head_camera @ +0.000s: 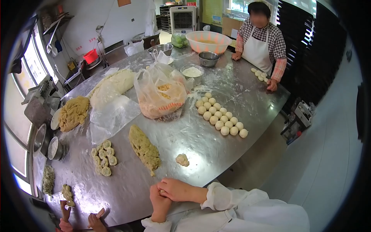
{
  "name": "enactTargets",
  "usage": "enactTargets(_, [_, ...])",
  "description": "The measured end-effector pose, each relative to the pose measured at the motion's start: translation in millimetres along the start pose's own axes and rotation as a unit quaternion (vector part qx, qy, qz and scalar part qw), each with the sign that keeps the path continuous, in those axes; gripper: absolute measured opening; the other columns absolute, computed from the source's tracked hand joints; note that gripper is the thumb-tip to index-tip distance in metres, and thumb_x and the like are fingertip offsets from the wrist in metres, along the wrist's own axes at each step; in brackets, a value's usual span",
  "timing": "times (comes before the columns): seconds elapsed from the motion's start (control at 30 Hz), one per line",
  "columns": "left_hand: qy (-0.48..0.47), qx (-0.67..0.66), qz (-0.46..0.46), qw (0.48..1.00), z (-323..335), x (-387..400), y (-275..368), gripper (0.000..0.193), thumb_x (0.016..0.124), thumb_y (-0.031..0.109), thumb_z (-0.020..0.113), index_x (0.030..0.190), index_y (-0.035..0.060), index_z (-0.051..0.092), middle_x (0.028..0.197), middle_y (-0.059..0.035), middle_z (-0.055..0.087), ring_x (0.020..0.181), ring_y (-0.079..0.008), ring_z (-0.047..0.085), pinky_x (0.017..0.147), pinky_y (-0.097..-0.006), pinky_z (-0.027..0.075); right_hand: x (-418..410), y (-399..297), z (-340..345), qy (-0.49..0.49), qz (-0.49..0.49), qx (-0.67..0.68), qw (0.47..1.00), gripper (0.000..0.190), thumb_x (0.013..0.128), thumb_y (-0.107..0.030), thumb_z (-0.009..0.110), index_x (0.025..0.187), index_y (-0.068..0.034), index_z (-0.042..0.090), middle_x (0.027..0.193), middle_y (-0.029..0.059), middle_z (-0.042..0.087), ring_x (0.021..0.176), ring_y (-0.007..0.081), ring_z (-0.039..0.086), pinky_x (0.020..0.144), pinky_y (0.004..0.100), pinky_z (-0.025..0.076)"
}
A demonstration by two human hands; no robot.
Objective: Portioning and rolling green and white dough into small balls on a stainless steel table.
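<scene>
My left hand (161, 200) and my right hand (177, 189) are closed together over the near edge of the steel table. A small piece of pale dough (163, 191) shows between them; most of it is hidden by my fingers. Just beyond my hands lies a loose lump of dough (182, 160). To its left rests a long greenish-yellow mass of filling or dough (144, 148), its narrow end pointing toward me. Several round dough balls (218, 123) stand in rows farther off to the right.
A plastic bag of crumbly filling (162, 95) sits mid-table, near a large dough slab (116, 82) and a brown dough mound (74, 113). Small filled pieces (104, 158) lie left. One co-worker (262, 43) stands across; another's hands (97, 221) work at lower left.
</scene>
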State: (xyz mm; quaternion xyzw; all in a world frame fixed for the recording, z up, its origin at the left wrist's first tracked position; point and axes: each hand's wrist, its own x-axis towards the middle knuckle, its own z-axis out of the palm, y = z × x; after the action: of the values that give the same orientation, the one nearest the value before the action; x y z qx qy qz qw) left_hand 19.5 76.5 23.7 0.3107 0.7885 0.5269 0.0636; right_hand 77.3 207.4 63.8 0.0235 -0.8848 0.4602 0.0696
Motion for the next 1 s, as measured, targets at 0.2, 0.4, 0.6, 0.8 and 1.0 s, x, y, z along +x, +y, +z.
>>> enactTargets(0.2, [-0.053, -0.041, 0.124, 0.990, -23, 6, -15, 0.024, 0.068, 0.000, 0.072, 0.088, 0.0058, 0.060, 0.089, -0.0100, 0.064, 0.084, -0.0241, 0.062, 0.075, -0.0329, 0.049, 0, -4, 7, -0.011, -0.057, 0.008, 0.998, 0.020, 0.084, -0.011, 0.063, 0.104, -0.008, 0.060, 0.095, 0.0138, 0.058, 0.087, 0.0342, 0.060, 0.074, 0.0404, 0.051])
enactTargets(0.4, [-0.156, -0.112, -0.012, 0.981, -15, 8, 9, 0.026, 0.072, 0.000, 0.068, 0.097, 0.0045, 0.065, 0.091, -0.0114, 0.067, 0.083, -0.0216, 0.064, 0.075, -0.0321, 0.051, -3, -19, -19, -0.020, -0.039, -0.021, 0.999, 0.018, 0.081, -0.009, 0.064, 0.099, -0.008, 0.062, 0.088, 0.0131, 0.059, 0.083, 0.0344, 0.061, 0.071, 0.0411, 0.052])
enactTargets(0.6, [-0.193, -0.136, -0.045, 0.971, -12, 1, 4, 0.022, 0.074, 0.002, 0.064, 0.095, 0.0032, 0.066, 0.089, -0.0159, 0.068, 0.080, -0.0255, 0.066, 0.071, -0.0338, 0.052, -6, -5, -20, -0.032, -0.087, -0.042, 0.995, 0.018, 0.079, -0.011, 0.065, 0.097, -0.009, 0.065, 0.082, 0.0100, 0.059, 0.076, 0.0299, 0.060, 0.066, 0.0382, 0.051])
enactTargets(0.8, [-0.269, -0.216, -0.024, 0.938, -26, 2, 2, 0.009, 0.082, 0.007, 0.064, 0.090, 0.0038, 0.068, 0.078, -0.0066, 0.069, 0.077, -0.0143, 0.065, 0.069, -0.0305, 0.051, -4, -9, -33, -0.005, 0.004, 0.065, 0.998, 0.011, 0.087, -0.013, 0.062, 0.095, -0.005, 0.063, 0.088, 0.0109, 0.061, 0.081, 0.0287, 0.060, 0.074, 0.0351, 0.051])
enactTargets(1.0, [-0.330, -0.401, -0.147, 0.842, -14, 6, 33, 0.017, 0.097, 0.016, 0.058, 0.099, 0.0018, 0.066, 0.096, -0.0134, 0.067, 0.083, -0.0200, 0.065, 0.071, -0.0314, 0.053, -3, 30, -159, 0.519, 0.109, -0.011, 0.848, 0.017, 0.097, -0.017, 0.058, 0.104, -0.002, 0.059, 0.089, 0.0022, 0.064, 0.080, 0.0095, 0.057, 0.074, 0.0253, 0.049])
